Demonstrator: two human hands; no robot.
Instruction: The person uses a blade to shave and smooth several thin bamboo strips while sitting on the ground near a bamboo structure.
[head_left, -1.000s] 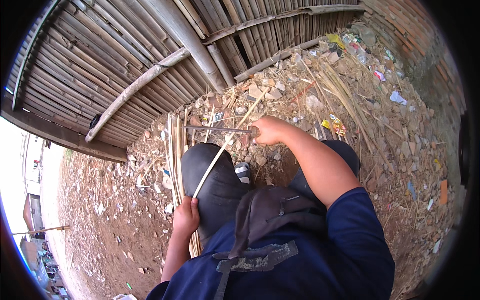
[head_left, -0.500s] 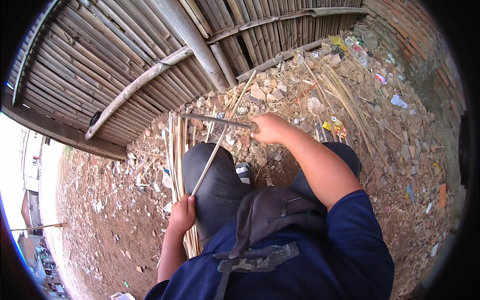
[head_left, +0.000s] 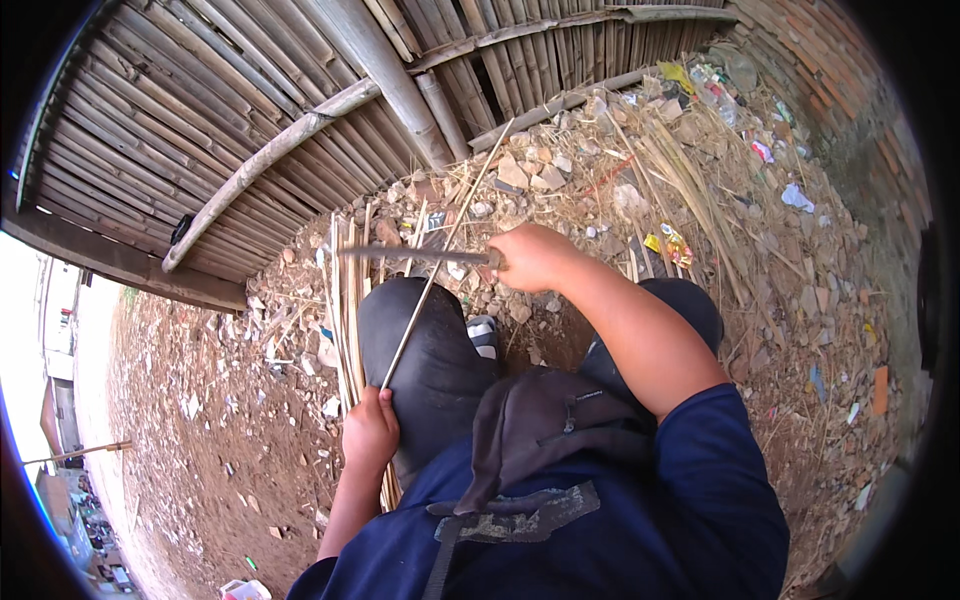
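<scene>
My left hand (head_left: 370, 428) is closed round the near end of a thin bamboo strip (head_left: 440, 262), beside my left knee. The strip slants up and away to the right, its far end near the bamboo wall. My right hand (head_left: 530, 258) grips the handle of a long, dark-bladed knife (head_left: 415, 254), out in front of my knees. The blade points left and crosses the strip; it looks a little blurred. Along the outside of my left leg lies a bundle of split bamboo strips (head_left: 347, 320), partly hidden by my left hand and arm.
A bamboo wall (head_left: 250, 130) stands ahead, with a brick wall (head_left: 840, 100) at the right. Broken stones (head_left: 540, 175) and litter cover the ground. More bamboo strips (head_left: 690, 200) lie at the front right, near a yellow wrapper (head_left: 670, 245). A sandal (head_left: 482, 337) shows between my knees.
My right hand and the knife have moved slightly left and lower, and the blade now lies more level. The strip is a little steeper; my left hand keeps its hold.
</scene>
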